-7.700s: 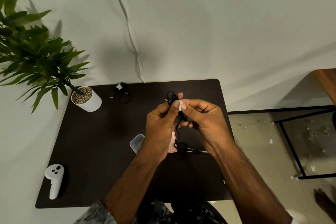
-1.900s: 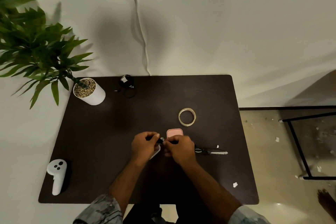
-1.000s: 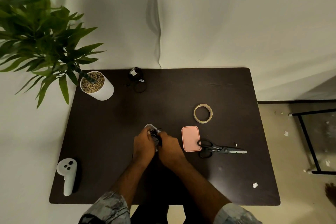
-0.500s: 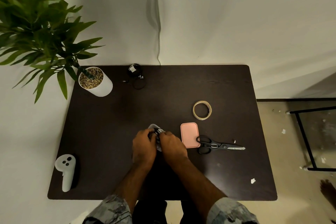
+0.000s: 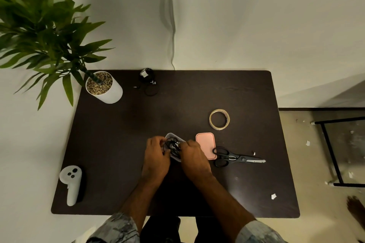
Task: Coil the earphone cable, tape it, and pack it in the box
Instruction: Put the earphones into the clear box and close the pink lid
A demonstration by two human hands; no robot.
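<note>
A coiled black earphone cable [image 5: 172,145] lies in a small clear plastic box [image 5: 171,136] near the middle of the dark table [image 5: 122,144]. My left hand [image 5: 156,154] and my right hand [image 5: 192,156] meet over the box, fingers pinching the cable from both sides. Much of the box is hidden under the hands. The box's pink lid [image 5: 205,145] lies flat just right of my right hand. A roll of clear tape [image 5: 219,119] sits behind the lid.
Black scissors [image 5: 235,157] lie right of the lid, blades pointing right. A second black earphone bundle [image 5: 147,81] sits at the table's back edge. A potted plant [image 5: 102,86] stands back left, a white controller [image 5: 71,182] front left. Paper scraps [image 5: 273,196] lie front right.
Since a second ago both hands have stayed together at the box with the cable. The cable now sits lower inside the box. The view shifted slightly.
</note>
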